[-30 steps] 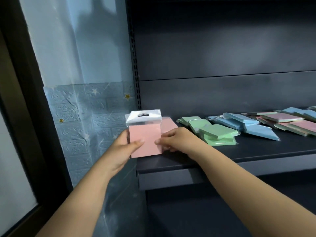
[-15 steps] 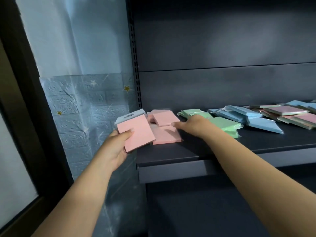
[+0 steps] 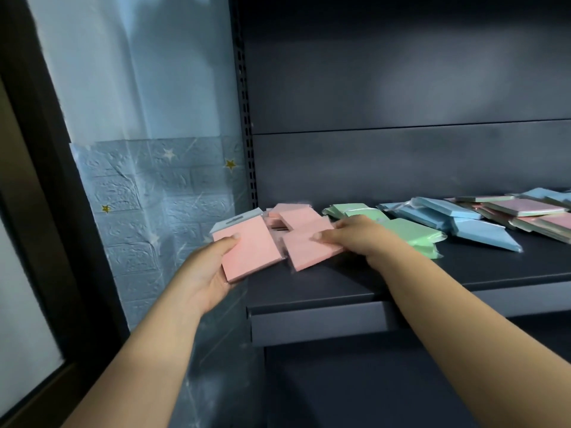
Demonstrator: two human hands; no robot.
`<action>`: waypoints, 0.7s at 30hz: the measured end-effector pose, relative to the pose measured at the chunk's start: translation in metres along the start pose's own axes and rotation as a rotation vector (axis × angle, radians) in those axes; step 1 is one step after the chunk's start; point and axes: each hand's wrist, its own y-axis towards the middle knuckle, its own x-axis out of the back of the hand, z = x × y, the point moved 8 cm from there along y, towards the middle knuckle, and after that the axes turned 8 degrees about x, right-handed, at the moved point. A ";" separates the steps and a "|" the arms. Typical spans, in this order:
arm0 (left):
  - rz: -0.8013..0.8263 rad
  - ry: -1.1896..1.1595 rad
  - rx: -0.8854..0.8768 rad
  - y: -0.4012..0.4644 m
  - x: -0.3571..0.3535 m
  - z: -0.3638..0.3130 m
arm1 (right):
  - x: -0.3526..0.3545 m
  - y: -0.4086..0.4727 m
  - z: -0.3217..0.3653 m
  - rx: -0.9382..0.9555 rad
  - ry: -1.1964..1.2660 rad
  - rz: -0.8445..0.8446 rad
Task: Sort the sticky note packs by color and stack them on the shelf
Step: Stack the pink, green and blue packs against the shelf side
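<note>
Pink pack (image 3: 251,248), flat glossy-wrapped square, in left hand (image 3: 204,270)

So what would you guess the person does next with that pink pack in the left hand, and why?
Probably lay the pink pack in the left hand onto the pink pile at the shelf's left end. The right hand is gripping another pink pack there; green packs lie separately.

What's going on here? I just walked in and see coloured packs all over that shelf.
A person is sorting sticky note packs by colour. The left hand holds a pink pack at the shelf's left end, while the right hand grips another pink pack on the pink pile. Green packs, blue packs and a mixed heap lie further right.
</note>
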 end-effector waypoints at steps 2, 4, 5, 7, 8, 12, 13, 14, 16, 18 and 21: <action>0.005 -0.008 -0.010 0.001 -0.001 -0.001 | 0.000 -0.001 -0.001 -0.007 0.294 -0.030; 0.018 -0.014 -0.028 0.001 -0.002 -0.003 | -0.006 -0.003 0.008 0.011 0.525 0.001; 0.030 -0.015 -0.037 0.000 -0.003 -0.004 | -0.009 -0.004 0.014 0.040 0.603 0.023; 0.037 -0.005 -0.049 -0.001 -0.006 -0.006 | -0.015 -0.008 0.032 0.120 0.722 0.092; 0.038 0.004 -0.055 -0.002 -0.007 -0.007 | -0.019 -0.010 0.039 0.156 0.759 0.138; 0.065 0.021 -0.117 -0.004 -0.017 -0.012 | -0.042 -0.012 0.047 0.192 0.709 0.198; 0.060 0.031 -0.137 -0.005 -0.018 -0.014 | -0.047 -0.011 0.047 0.207 0.628 0.171; 0.044 0.042 -0.157 -0.005 -0.018 -0.014 | -0.052 -0.010 0.047 0.230 0.537 0.144; 0.014 0.065 -0.199 -0.006 -0.018 -0.015 | -0.063 -0.010 0.048 0.243 0.460 0.125; -0.015 0.114 -0.250 -0.007 -0.020 -0.016 | -0.070 -0.010 0.049 0.232 0.440 0.113; -0.049 0.159 -0.349 -0.011 -0.023 -0.022 | -0.070 -0.008 0.052 0.235 0.405 0.076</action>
